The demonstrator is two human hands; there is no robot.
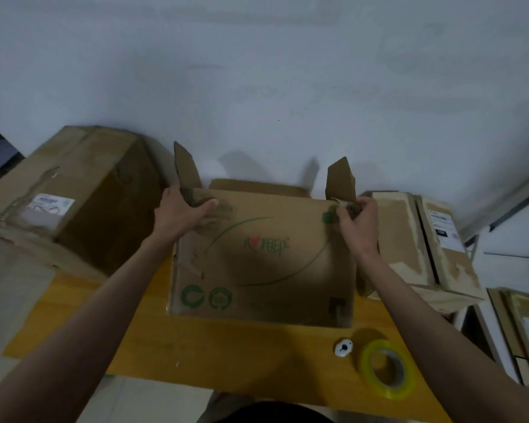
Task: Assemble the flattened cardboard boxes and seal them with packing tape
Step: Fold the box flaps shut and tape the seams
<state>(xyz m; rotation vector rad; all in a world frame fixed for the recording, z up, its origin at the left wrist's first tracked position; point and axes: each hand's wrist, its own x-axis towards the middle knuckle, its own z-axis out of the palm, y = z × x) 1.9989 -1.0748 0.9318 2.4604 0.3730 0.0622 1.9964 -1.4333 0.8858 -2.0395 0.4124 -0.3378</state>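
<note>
A brown cardboard box (257, 264) with green printed logos stands on a yellow table (220, 358), its near flap folded down toward me. Two side flaps stick up at its far corners. My left hand (180, 215) grips the base of the left flap (185, 169), thumb lying across the box top. My right hand (356, 222) holds the base of the right flap (341, 178), fingers curled round its edge. A roll of clear yellowish packing tape (385, 372) lies on the table at the front right, apart from both hands.
A small white round object (343, 348) lies beside the tape roll. A large closed box (83, 196) stands at the left, and boxes with labels (422, 248) stand at the right. More cardboard (522, 334) is stacked at the far right. A white wall is behind.
</note>
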